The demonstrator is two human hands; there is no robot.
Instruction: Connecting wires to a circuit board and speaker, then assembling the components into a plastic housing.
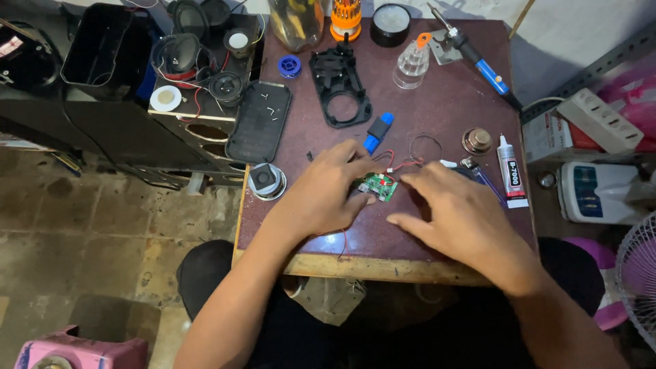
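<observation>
One camera sits on the person's head; it looks straight down at the dark red table (pixel 437 102), from close above; the floor shows left of the table.

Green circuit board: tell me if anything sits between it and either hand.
Nothing visible does. The left hand and right hand both rest at the green circuit board, fingers touching its edges; only its red wires trail away behind.
</observation>
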